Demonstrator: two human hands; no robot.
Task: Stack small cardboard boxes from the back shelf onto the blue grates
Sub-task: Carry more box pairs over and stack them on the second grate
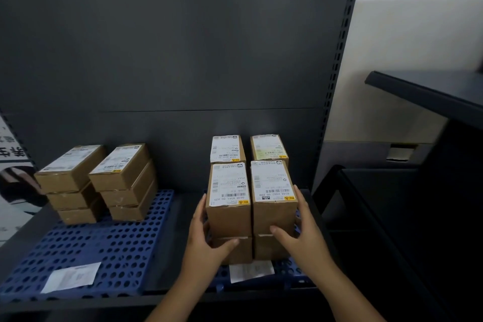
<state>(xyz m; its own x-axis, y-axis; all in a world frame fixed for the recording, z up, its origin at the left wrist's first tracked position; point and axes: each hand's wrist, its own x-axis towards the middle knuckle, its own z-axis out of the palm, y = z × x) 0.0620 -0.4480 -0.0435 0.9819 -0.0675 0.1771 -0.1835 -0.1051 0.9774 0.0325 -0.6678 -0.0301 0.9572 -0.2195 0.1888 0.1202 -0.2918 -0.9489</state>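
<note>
Two small cardboard boxes with white labels stand side by side on the right blue grate, each on top of a lower box. My left hand holds the left side of the left top box, thumb on the front of the box below. My right hand holds the right side of the right top box, thumb on its front. Behind them stand two more labelled stacks. On the left blue grate two stacks of three boxes stand at the back.
The dark shelf back panel rises right behind the boxes. A perforated upright bounds the shelf on the right. White paper labels lie on the left grate and the right grate. A dark shelf edge juts out at right.
</note>
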